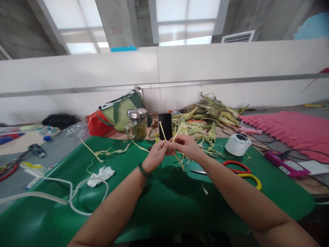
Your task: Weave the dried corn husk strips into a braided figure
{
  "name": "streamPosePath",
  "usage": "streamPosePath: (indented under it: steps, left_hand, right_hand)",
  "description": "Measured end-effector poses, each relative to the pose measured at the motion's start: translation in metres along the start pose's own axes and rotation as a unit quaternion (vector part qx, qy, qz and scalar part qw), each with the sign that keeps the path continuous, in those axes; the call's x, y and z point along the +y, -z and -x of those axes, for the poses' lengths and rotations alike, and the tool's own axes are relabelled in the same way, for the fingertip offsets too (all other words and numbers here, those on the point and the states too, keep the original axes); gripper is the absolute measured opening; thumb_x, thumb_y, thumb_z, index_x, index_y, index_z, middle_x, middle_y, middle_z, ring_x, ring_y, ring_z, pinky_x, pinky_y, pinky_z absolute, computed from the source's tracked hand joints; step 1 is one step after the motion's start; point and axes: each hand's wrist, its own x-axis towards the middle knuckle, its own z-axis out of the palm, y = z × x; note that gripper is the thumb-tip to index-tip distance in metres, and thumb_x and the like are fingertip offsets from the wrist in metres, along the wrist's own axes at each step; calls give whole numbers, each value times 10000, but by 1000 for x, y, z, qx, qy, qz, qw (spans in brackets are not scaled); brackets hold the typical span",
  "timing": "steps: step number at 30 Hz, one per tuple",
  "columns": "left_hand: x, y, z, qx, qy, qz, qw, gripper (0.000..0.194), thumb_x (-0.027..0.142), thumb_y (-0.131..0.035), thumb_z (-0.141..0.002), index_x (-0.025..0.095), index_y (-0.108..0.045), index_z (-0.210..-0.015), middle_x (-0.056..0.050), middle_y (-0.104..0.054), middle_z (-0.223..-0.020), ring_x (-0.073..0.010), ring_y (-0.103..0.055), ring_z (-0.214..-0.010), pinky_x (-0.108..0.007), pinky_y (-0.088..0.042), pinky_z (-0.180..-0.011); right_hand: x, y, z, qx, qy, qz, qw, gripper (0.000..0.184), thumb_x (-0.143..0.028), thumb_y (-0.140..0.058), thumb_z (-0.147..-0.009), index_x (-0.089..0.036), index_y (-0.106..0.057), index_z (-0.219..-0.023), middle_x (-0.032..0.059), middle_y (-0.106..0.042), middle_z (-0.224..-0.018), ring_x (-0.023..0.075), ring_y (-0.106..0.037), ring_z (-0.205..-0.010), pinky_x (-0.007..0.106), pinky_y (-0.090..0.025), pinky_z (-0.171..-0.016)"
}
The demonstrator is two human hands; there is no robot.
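Observation:
My left hand [157, 153] and my right hand [187, 146] meet over the middle of the green mat [164, 206]. Both are closed in a pinch on narrow, pale yellow corn husk strips [163, 130]. Two strip ends spread upward in a V, and another end hangs below my fingers. Just where the strips cross is hidden by my fingertips. A dark phone [166, 126] stands upright behind my hands. Under my right forearm lie scissors [248, 173] with one red and one yellow handle. More dried husks [218, 109] are heaped at the back.
At the back left stand a lidded glass jar [139, 128] and a green bag [118, 111]. A white roundish object [238, 144] is on the right, near a purple power strip [285, 163]. White tissue [101, 175] and a pale cord [70, 188] lie left.

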Motion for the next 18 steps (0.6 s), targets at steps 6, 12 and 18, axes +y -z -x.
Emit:
streamPosePath:
  steps: [6, 12, 18]
  left_hand:
    - [2, -2, 2, -45, 12, 68, 997, 370, 510, -660, -667, 159, -661, -785, -25, -635, -743, -144, -577, -688, -268, -474, -705]
    - [-1, -3, 3, -43, -73, -79, 993, 209, 343, -606, -736, 186, -603, -597, -8, -568, -607, -149, -512, -605, -256, -431, -628]
    - [-2, -7, 5, -73, -76, -113, 988, 192, 358, -574, -755, 177, -624, -713, -36, -597, -687, -179, -528, -643, -284, -434, -638]
  right_hand:
    - [1, -3, 0, 64, 54, -31, 996, 234, -376, -638, -678, -152, -618, -611, -16, -539, -520, 90, -457, -494, 223, -365, -476]
    - [5, -6, 0, 40, 16, -60, 997, 202, -347, -662, -635, -163, -599, -692, -30, -546, -524, 89, -475, -458, 219, -391, -451]
    - [1, -5, 1, 13, -34, -94, 995, 184, -329, -636, -648, -152, -593, -619, -24, -550, -500, 92, -510, -453, 216, -422, -454]
